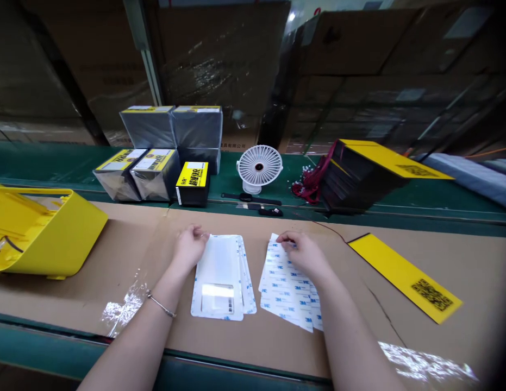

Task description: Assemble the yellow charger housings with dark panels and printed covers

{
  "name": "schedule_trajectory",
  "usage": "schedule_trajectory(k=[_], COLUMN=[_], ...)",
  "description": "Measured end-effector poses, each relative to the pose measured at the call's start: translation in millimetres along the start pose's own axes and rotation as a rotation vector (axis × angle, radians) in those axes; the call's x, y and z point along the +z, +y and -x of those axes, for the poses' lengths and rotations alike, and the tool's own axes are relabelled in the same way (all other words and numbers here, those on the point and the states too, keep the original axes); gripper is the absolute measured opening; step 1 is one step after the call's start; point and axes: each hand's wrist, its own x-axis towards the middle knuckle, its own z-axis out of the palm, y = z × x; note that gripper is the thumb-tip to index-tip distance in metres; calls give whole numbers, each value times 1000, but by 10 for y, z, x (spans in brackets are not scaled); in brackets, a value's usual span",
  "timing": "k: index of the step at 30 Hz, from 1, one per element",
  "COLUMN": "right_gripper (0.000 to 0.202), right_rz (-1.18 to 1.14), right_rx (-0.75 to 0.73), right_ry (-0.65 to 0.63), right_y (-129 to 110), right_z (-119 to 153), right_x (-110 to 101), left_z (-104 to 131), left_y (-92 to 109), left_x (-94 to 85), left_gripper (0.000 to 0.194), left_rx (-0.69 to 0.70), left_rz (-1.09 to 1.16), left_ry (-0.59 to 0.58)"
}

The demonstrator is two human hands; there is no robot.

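My left hand (191,248) has its fingers pinched at the upper left corner of a white panel (218,263). This panel has a clear window near its lower end and a blue-printed edge, and it lies over another one like it. To the right, my right hand (305,255) has its thumb and fingers closed at the top edge of several white adhesive-backed sheets (283,290) printed with blue 3M marks. These sheets lie fanned out, and my right wrist and forearm cover part of them.
A yellow plastic housing (83,233) stands at left, a yellow QR-code panel (407,279) lies at right. Behind are wrapped boxes (149,130), a small yellow-black box (192,184), a white fan (260,167), a black watch (245,197) and stacked black-yellow panels (354,174) with dark red cords (317,176).
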Motion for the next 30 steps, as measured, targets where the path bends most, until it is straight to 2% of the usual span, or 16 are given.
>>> schedule_trajectory(k=[5, 9, 11, 13, 16, 18, 21, 23, 25, 26, 28, 30], right_gripper=[21, 20, 21, 21, 18, 20, 20, 19, 22, 26, 30, 34], right_rz=[123, 154, 159, 166, 169, 160, 142, 120, 88, 52, -68, -225], right_rx=[-37, -51, -32, -14, -18, -37, -74, -106, -142, -170, -252, -344], right_ry=[125, 128, 105, 79, 58, 68, 117, 168, 226, 259, 314, 321], right_y=[-13, -56, -46, -12, 49, 67, 24, -61, -186, -260, -417, -574], right_z=[-21, 23, 38, 34, 1, -22, -29, -4, 51, 90, 182, 287], right_x=[51, 68, 91, 123, 166, 177, 169, 162, 164, 170, 198, 246], left_z=[-199, -580, -801, -988, -1130, -1113, -942, -764, -568, -471, -291, -137], left_y=[109, 240, 262, 233, 126, 66, 103, 247, 472, 600, 847, 1027], left_x=[-219, -379, -430, -464, -495, -516, -566, -609, -657, -680, -715, -711], left_gripper=[41, 55, 64, 72, 70, 52, 29, 24, 24, 24, 21, 21], left_rx=[238, 376, 440, 505, 578, 613, 662, 682, 684, 678, 607, 451], left_rz=[-209, -297, -402, -512, -542, -495, -368, -269, -97, 30, 475, 833], left_ry=[223, 307, 292, 219, 112, 131, 244, 339, 448, 499, 557, 481])
